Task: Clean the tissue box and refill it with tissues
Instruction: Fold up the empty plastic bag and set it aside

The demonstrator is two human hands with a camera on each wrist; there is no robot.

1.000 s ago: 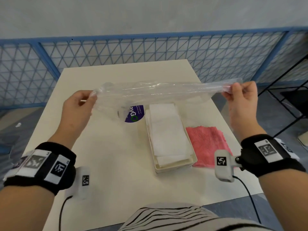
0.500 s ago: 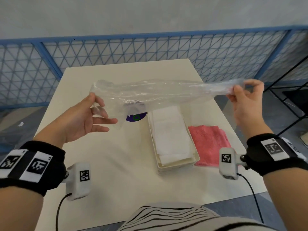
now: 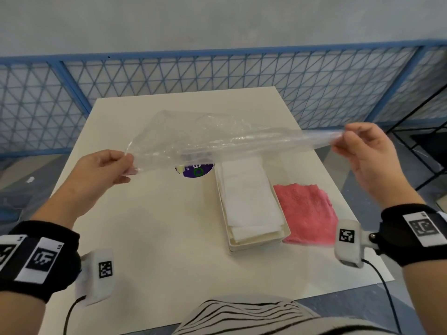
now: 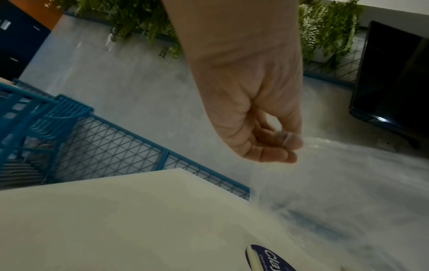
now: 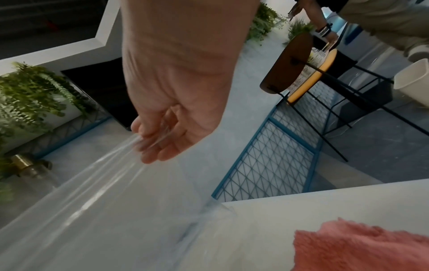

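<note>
A clear plastic wrapper stretches in the air between both hands, above the table. My left hand pinches its left end, and the left wrist view shows the fingertips closed on the film. My right hand pinches the right end, seen also in the right wrist view. Below the wrapper stands the white tissue box, open on top, with a stack of white tissues in it. A purple round label on the wrapper hangs just left of the box.
A folded pink cloth lies right of the box on the white table. A blue mesh fence runs behind the table. Black-framed furniture stands off the right edge. A chair and another person show in the right wrist view.
The left hand let go of the wrapper's end half a second ago, with fingers spread, and now pinches it again lower down. The wrapper has spread wider toward the far side.
</note>
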